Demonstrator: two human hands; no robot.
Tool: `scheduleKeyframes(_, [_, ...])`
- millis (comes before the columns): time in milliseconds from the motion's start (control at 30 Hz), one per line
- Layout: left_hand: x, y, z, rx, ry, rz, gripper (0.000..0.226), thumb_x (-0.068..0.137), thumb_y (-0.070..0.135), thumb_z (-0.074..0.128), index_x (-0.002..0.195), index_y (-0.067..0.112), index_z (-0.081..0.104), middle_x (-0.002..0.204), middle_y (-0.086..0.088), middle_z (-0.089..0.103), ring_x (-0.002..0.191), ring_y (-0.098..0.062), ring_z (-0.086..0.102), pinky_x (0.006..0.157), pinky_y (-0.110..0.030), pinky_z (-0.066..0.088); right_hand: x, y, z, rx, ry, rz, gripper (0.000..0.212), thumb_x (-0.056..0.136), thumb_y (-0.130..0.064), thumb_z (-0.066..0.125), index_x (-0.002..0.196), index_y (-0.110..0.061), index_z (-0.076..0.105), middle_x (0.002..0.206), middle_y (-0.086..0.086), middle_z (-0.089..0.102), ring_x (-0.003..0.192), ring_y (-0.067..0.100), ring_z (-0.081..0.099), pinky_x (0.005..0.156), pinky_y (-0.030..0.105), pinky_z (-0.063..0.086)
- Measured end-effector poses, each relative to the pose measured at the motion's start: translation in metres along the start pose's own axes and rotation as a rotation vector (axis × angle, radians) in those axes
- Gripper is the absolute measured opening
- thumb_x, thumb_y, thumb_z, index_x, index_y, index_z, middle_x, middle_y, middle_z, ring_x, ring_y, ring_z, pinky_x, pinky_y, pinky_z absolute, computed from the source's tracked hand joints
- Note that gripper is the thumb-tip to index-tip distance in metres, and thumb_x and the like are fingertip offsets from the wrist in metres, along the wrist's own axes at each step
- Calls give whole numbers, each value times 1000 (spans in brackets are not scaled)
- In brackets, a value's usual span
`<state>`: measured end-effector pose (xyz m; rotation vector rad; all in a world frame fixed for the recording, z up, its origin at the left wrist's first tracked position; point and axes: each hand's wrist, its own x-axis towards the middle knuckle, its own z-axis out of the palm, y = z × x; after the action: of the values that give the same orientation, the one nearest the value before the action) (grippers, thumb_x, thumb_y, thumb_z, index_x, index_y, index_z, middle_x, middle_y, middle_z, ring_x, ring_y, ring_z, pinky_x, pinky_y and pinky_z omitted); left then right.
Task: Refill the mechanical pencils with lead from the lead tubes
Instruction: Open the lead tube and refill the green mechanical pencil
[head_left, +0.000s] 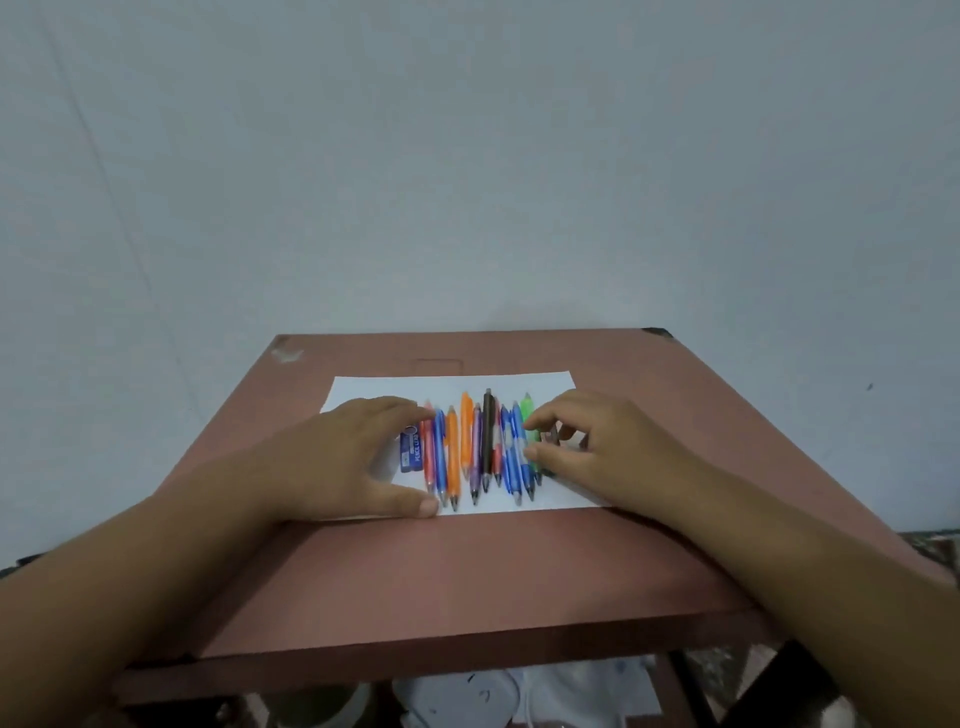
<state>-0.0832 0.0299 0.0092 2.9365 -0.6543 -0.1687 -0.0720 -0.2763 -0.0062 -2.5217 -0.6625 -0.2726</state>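
Matt reddish-brown tabletop (467, 566), smooth like laminate or painted board, chipped pale at the far left corner. Plain white paper sheet (395, 389), matt and flat, on top of it. Translucent coloured plastic on the mechanical pencils (470, 452), faintly glossy: orange, blue, purple, green; one barrel opaque dark brown (487, 436). Tips greyish, metal or plastic, too blurred to tell. Blue printed plastic on the lead tube (410, 449) at the left end of the row, slightly shiny. Pale matt wall (467, 156) behind, smooth painted finish.
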Motion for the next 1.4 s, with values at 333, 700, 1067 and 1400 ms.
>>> scheduleKeyframes(333, [53,8,-15,-150,131,-12,82,75,94,37,142,47,41,146,23,41,125,1,35,98,-33,37,63,39,-15,101,-37,120,23,98,-24,65,103,-44,73,102,-26,66,91,0,61,73,14,42])
scheduleKeyframes(700, [78,-2,7,-278,161,40,89,69,97,34,143,48,40,151,26,37,136,1,35,112,-38,37,84,57,7,30,-146,-42,23,97,-16,67,102,-36,77,105,-7,59,99,5,54,79,8,38])
scheduleKeyframes(1067, [76,-2,12,-480,259,93,76,74,90,44,136,46,51,143,31,46,131,12,39,96,-13,37,71,63,-23,177,-97,154,25,95,-11,65,88,-34,70,91,-3,68,79,2,59,74,17,45])
scheduleKeyframes(1400, [68,3,5,-667,398,74,68,75,85,44,129,46,58,121,33,60,112,15,53,88,-19,44,80,39,-42,495,213,203,26,96,-1,63,91,-25,72,87,-6,73,76,4,60,71,25,48])
